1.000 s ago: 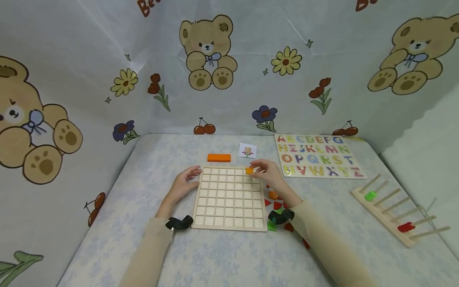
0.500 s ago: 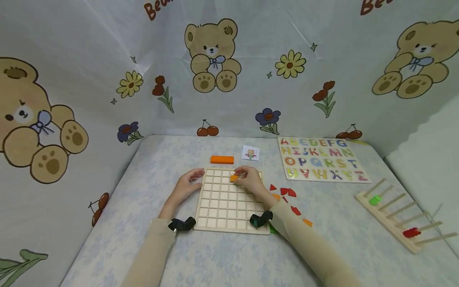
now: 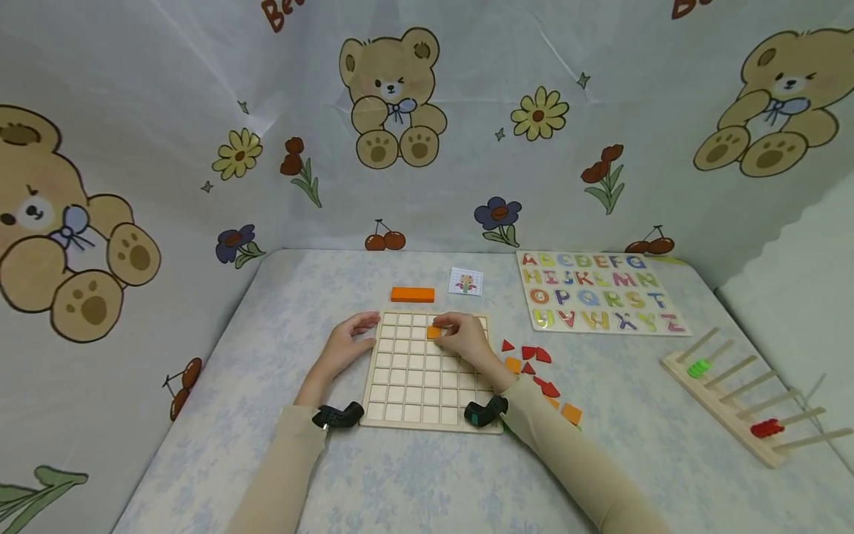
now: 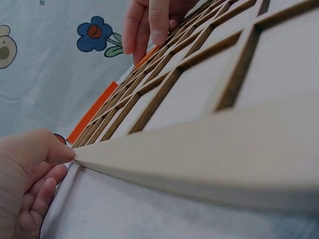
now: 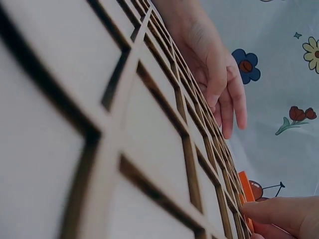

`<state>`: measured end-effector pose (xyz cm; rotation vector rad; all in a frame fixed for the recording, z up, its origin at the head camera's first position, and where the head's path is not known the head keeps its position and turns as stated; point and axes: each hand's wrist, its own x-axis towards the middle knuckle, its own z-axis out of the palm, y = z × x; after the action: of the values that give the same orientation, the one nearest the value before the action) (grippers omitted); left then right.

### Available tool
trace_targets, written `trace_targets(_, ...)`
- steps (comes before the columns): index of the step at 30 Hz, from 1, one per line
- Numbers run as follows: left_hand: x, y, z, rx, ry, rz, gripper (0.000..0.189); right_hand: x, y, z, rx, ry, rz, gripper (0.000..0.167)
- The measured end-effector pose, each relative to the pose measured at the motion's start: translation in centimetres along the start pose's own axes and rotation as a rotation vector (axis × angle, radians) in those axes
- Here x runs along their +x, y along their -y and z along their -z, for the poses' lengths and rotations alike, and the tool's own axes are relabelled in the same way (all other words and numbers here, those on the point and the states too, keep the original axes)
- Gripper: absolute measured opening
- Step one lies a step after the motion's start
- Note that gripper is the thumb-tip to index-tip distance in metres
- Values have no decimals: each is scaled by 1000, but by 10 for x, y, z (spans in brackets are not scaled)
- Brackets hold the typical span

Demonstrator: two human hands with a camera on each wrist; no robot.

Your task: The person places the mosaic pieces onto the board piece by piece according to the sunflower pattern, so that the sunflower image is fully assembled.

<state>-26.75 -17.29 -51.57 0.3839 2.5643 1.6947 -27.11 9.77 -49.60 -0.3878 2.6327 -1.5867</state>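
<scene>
Grid board point(image 3: 414, 377) on tbl point(image 3: 373, 475), right in front of me. My L hand point(image 3: 343, 343) at its L edge, nr far corner; my R hand point(image 3: 465, 340) over its far half, w/ 1 tile point(image 3: 434, 333) at fingertips, on the grid. Behind board: bar point(image 3: 412, 294), then card point(image 3: 465, 282) to bar's R. Loose pcs point(image 3: 571, 413) R of board; letter board point(image 3: 599, 291) behind those, farther R; bead rack point(image 3: 723, 409) far R.

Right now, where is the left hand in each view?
Head: left hand, left of and below centre, at the board's left edge.
Left wrist: left hand, lower left, at the board's corner.
Right wrist: left hand, top, right of centre.
Shared landmark: the board.
</scene>
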Motion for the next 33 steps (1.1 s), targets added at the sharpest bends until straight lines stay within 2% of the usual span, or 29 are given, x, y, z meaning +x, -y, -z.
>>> trace_targets(8, 1, 4, 1, 4, 5, -15, 48, -3, -4, 10, 100, 48, 6, 36)
trace_targets(12, 2, 6, 2, 10, -3, -24, 47, -4, -4, 12, 106, 75, 17, 35)
trace_targets(22, 3, 4, 0, 2, -6, -28, 46, -8, 1, 17, 103, 67, 35, 30)
trace_targets(27, 2, 6, -1, 18, -3, -42, 45, -19, 1, 42, 81, 69, -8, 28)
trace_targets(33, 3, 10, 0, 12, -11, -51, 44, -36, -13, 91, -20, -1, -65, 29)
